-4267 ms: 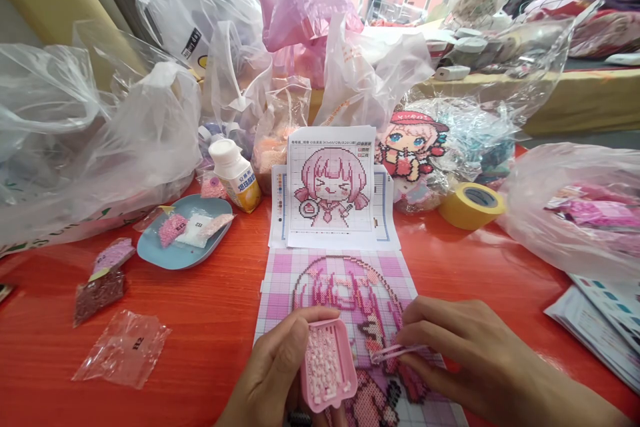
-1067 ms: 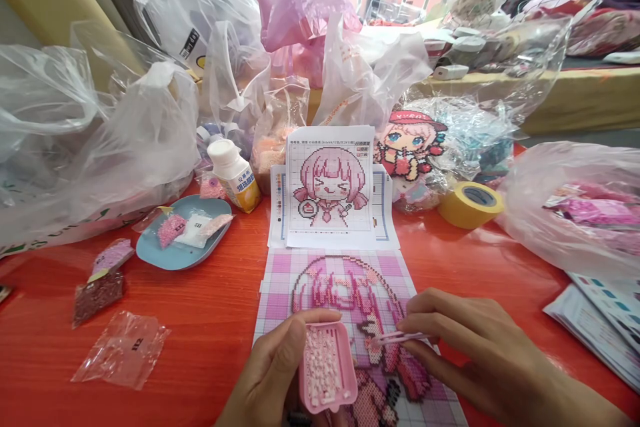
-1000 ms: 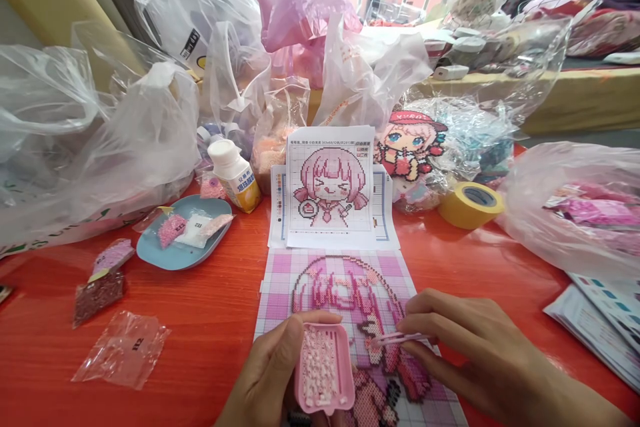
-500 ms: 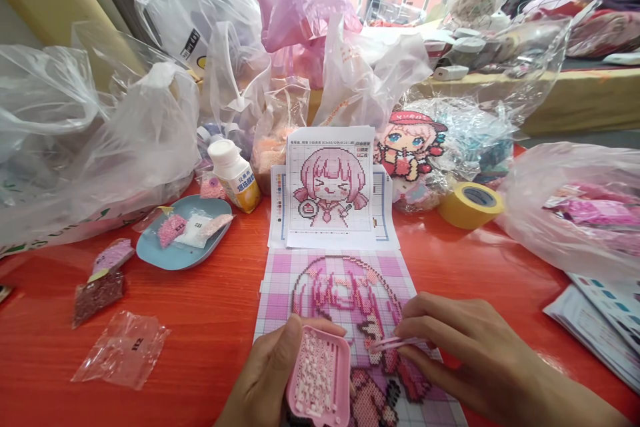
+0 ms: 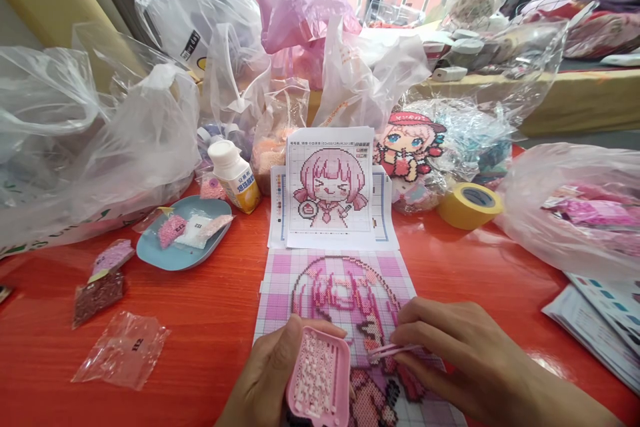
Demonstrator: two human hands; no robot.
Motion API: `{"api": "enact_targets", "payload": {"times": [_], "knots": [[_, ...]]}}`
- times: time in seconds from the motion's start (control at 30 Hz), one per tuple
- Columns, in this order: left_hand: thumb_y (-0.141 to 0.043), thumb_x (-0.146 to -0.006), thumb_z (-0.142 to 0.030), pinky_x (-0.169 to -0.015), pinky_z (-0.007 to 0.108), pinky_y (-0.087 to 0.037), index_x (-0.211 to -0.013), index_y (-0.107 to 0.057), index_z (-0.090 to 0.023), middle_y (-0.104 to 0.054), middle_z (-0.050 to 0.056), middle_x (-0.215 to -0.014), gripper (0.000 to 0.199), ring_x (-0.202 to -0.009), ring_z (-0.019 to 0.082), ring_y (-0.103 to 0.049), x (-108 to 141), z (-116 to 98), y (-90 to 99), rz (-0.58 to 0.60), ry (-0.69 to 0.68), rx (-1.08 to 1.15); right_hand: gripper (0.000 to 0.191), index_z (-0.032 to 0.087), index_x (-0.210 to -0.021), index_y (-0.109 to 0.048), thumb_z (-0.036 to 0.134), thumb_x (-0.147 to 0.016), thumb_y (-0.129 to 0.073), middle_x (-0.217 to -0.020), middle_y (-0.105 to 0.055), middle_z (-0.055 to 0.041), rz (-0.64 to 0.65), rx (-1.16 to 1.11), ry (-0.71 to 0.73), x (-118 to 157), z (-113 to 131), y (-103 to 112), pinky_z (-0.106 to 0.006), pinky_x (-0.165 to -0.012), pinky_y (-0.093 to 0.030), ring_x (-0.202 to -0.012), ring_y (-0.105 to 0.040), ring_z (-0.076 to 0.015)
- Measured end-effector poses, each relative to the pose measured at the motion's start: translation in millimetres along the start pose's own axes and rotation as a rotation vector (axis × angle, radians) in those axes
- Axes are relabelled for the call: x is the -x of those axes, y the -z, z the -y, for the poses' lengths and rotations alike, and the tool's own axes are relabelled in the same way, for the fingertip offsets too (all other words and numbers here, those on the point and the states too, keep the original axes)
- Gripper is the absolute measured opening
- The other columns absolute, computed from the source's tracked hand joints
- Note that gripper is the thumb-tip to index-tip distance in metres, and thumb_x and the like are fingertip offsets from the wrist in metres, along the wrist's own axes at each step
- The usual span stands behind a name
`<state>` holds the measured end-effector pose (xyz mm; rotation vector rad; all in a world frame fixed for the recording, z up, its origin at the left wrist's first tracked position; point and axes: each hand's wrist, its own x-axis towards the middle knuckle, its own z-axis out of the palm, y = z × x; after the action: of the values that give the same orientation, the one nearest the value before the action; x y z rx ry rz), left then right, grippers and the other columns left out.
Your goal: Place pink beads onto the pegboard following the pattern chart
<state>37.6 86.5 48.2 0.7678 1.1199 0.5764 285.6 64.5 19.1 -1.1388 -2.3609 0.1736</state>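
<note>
At six o'clock on our red tabletop (image 5: 215,333) lies the gridded board (image 5: 276,267), checked in pink and white, and on it we see a bead picture (image 5: 371,333). A dark brown line of beads arches over its top, with magenta strands running down beneath like a fringe, touched here and there with peach. Towards five o'clock the beads sit denser, pale and edged in brown; towards six, a dusky pink patch is packed close beside some black ones. Between the strands, much of the grid shows through.

Our left hand (image 5: 273,363), at seven o'clock, has its grip wrapped about a small pink tray (image 5: 342,380), tilted towards us and scattered with whitish beads (image 5: 315,373), some lined in its grooves. Our right hand (image 5: 450,340), at five, has its grip pinched on pink tweezers (image 5: 393,350), whose tips reach the pale beads; whether they hold one is too small to tell.

A printed chart (image 5: 333,190) stands at the board's twelve o'clock edge.
</note>
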Motion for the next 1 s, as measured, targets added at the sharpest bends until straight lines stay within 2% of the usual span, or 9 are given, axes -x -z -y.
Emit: {"api": "enact_targets", "payload": {"times": [0.17,0.33,0.53,0.7,1.0], "knots": [[-0.057,-0.075,-0.075,-0.060,0.032,-0.044,-0.096,-0.067,-0.013,-0.073,0.006,-0.063,0.067,-0.052,0.019,-0.062,-2.7,5.3,3.4,0.038,-0.026,0.003,0.011,0.021,-0.094,-0.057,0.025,-0.099,-0.047,-0.081,-0.062,-0.0005,0.014,0.003,0.010,2.1,-3.6,-2.9,-0.023,-0.053,-0.040,-0.063,-0.058,-0.0102],[-0.057,-0.075,-0.075,-0.055,0.029,-0.042,-0.100,-0.067,-0.013,-0.070,0.004,-0.062,0.068,-0.053,0.018,-0.060,-2.7,7.5,6.1,0.038,0.012,0.005,0.006,0.021,-0.097,-0.056,0.023,-0.097,-0.050,-0.082,-0.061,-0.0005,0.040,-0.013,0.008,4.6,-5.4,-3.5,-0.023,-0.054,-0.039,-0.064,-0.057,-0.0103],[-0.056,-0.073,-0.078,-0.056,0.029,-0.044,-0.101,-0.068,-0.012,-0.068,0.005,-0.062,0.072,-0.055,0.018,-0.058,-3.2,7.6,6.7,0.013,0.018,-0.025,0.007,0.022,-0.096,-0.056,0.022,-0.098,-0.049,-0.081,-0.061,-0.0005,0.030,-0.023,0.000,4.5,-4.0,-4.5,-0.024,-0.053,-0.037,-0.063,-0.056,-0.0103],[-0.056,-0.071,-0.079,-0.054,0.029,-0.044,-0.104,-0.068,-0.011,-0.067,0.005,-0.061,0.077,-0.053,0.018,-0.057,-3.5,6.7,6.1,0.057,0.053,-0.001,0.007,0.022,-0.094,-0.056,0.022,-0.098,-0.049,-0.080,-0.061,-0.0002,0.031,-0.014,0.025,2.0,-4.4,-3.5,-0.023,-0.052,-0.038,-0.062,-0.057,-0.0101],[-0.057,-0.072,-0.077,-0.056,0.029,-0.045,-0.101,-0.069,-0.011,-0.067,0.005,-0.063,0.073,-0.056,0.018,-0.058,-3.7,6.2,6.8,0.041,0.033,-0.017,0.010,0.022,-0.095,-0.057,0.024,-0.098,-0.048,-0.081,-0.062,-0.0006,0.029,0.003,0.016,1.7,-4.2,-2.6,-0.023,-0.052,-0.038,-0.063,-0.057,-0.0097]]}}
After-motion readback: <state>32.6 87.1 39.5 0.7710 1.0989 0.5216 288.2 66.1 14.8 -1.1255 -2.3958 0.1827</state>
